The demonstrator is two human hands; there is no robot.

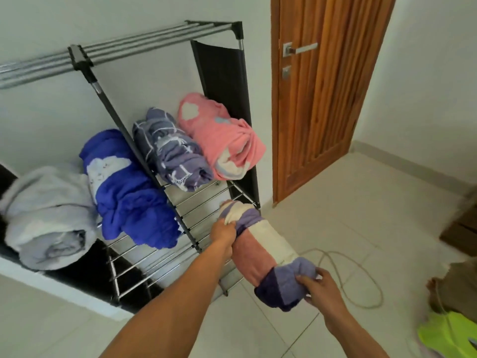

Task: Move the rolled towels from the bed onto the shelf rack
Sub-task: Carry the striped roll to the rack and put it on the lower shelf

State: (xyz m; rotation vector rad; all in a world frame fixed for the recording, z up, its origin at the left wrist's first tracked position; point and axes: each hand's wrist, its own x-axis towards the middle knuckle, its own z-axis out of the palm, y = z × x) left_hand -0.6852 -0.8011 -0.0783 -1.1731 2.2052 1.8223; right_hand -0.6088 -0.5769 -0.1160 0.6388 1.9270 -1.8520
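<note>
Four rolled towels already lie on the shelf rack (206, 200): a white towel (49, 215) at the far left, a blue towel (126, 187) beside it, then a checked grey towel (170, 151) and a pink towel (219, 135) at the right. The fifth one, a striped towel (268, 249) in cream, pink and purple, is not on the rack yet. It is held in the air at the right near corner of the rack, and its far end reaches over the metal bars of the lower shelf. The left hand (223, 233) is closed on the far end of the roll, and the right hand (320, 288) grips the near end with fingers pressing into the purple part.

I judge the step in hand is to lay this roll on the free bars under the grey and pink towels. To do it well, both hands should keep the ends squeezed so the roll does not open. The roll should go in with the far end first, and stay level. It should rest across several bars, because a soft towel can sag between them. It is better to release only when the whole weight sits on the shelf. The near edge is a risk: a roll placed too close to it may slide to the floor (335, 202).
</note>
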